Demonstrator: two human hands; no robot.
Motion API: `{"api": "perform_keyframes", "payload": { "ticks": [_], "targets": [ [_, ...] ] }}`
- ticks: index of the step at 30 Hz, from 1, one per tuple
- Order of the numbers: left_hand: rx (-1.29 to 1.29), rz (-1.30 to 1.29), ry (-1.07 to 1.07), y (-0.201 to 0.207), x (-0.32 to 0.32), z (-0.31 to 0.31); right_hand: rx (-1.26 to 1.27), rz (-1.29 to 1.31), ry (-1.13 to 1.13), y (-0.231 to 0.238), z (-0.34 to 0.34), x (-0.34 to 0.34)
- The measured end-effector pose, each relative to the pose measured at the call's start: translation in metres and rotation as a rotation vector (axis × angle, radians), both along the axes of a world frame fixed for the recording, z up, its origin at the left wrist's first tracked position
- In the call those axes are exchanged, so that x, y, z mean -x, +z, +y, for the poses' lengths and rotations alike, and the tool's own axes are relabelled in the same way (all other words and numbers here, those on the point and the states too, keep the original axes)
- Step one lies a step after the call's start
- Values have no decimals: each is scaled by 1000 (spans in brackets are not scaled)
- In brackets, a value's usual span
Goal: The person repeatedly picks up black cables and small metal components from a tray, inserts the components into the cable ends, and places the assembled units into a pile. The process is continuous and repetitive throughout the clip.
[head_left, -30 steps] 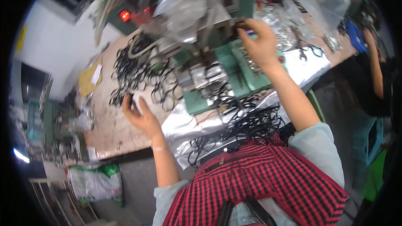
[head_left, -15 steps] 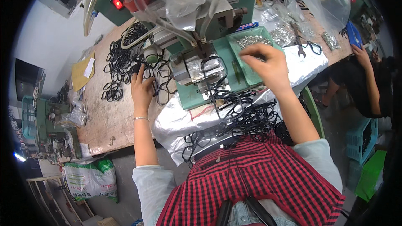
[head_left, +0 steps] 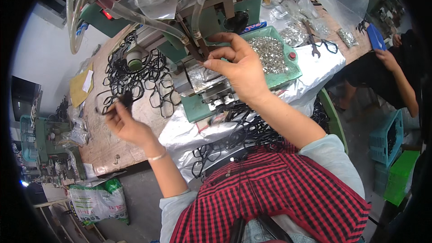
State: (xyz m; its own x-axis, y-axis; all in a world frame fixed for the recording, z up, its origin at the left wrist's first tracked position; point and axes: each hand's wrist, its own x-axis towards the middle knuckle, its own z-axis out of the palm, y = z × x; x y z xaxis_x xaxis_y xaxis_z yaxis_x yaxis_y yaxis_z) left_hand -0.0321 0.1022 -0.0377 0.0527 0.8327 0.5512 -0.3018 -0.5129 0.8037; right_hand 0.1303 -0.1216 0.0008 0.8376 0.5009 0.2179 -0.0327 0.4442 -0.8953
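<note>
My left hand (head_left: 128, 123) is raised over the table's left part, fingers closed on a black eyeglass frame (head_left: 123, 102) that is smeared by motion. Just beyond it lies a heap of black eyeglass frames (head_left: 155, 94). At the green bench machine (head_left: 193, 108), my right hand (head_left: 245, 69) has thumb and fingertips pinched together by the metal jaws (head_left: 200, 49) under the clear hoses. Whatever sits in that pinch is too small to make out. Beside my right wrist stands a green tray (head_left: 294, 71) with many tiny shiny metal parts (head_left: 267, 54).
More black frames (head_left: 243, 128) lie on silvery sheeting (head_left: 175, 132) before my checked apron. An open-end wrench (head_left: 311, 40) and clear bags (head_left: 294, 31) lie at the right back. A yellow envelope (head_left: 78, 85) is at the left. At far right a co-worker's arm (head_left: 400, 78) holds a blue object.
My right hand went from above the tray leftward to the jaws. My left hand moved nearer and left, now with a frame. The frame at the machine's jaws no longer shows there.
</note>
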Motion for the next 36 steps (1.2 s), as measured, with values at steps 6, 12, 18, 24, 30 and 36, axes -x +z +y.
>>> {"api": "perform_keyframes", "payload": {
  "ticks": [6, 12, 18, 24, 30, 36],
  "targets": [
    [-235, -249, -431, 72, 4, -56, -14, 59, -23, -3, 0, 1],
    [-182, -189, -593, 89, -54, -59, -119, 184, -86, -8, 8, 20],
    [-198, -148, -656, 94, -53, -63, -192, 256, -69, -9, 12, 23],
    [-256, -118, -661, 82, -34, -81, 24, -106, -24, 10, -13, 21],
    [-1031, 259, -624, 45, -32, -106, 1027, -908, -611, -61, -79, -56],
    [-1273, 345, -532, 35, -44, -103, 966, -999, -635, -96, -91, -74]
  ]
}}
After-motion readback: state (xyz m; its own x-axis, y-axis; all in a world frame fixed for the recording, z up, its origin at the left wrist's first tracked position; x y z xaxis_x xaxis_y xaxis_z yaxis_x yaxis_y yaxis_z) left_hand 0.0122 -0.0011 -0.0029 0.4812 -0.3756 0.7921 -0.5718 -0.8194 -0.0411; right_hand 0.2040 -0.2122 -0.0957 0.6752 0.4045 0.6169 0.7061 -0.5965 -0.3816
